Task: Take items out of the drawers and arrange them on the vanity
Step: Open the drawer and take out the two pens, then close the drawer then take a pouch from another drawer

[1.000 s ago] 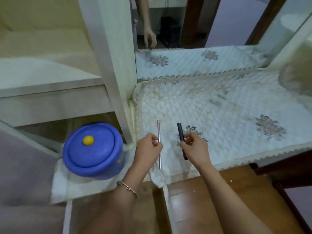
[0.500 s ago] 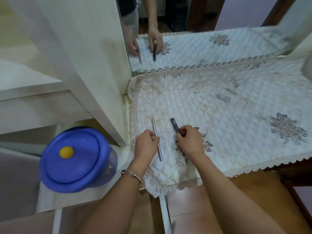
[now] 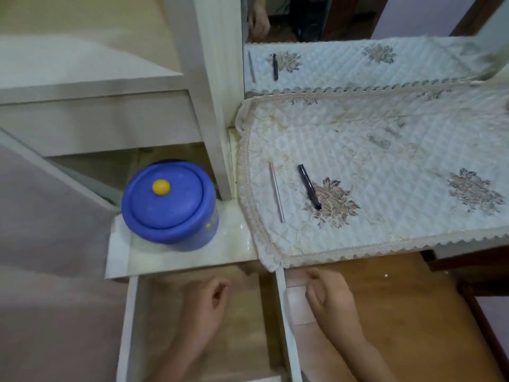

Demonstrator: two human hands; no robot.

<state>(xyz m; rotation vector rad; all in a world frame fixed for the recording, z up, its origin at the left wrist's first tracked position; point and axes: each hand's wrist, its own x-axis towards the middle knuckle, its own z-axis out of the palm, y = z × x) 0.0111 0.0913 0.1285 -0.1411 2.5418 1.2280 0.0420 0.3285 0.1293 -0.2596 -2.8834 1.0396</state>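
Observation:
A thin silver stick (image 3: 276, 192) and a black pen-like tube (image 3: 309, 186) lie side by side on the quilted white cloth (image 3: 385, 150) that covers the vanity top. Below the vanity edge a drawer (image 3: 129, 321) stands pulled out, its inside looking bare. My left hand (image 3: 205, 307) hovers over the drawer, fingers loosely curled, holding nothing. My right hand (image 3: 330, 301) is just right of the drawer's side wall, over the wooden floor, fingers apart and empty.
A blue round container (image 3: 169, 205) with a yellow knob sits on the low ledge left of the cloth. A white upright post (image 3: 217, 106) divides ledge and vanity. The mirror (image 3: 358, 23) behind reflects the cloth and both sticks.
Both hands let go of the silver stick and black tube, leaving them on the cloth, and drew back down to the open drawer.

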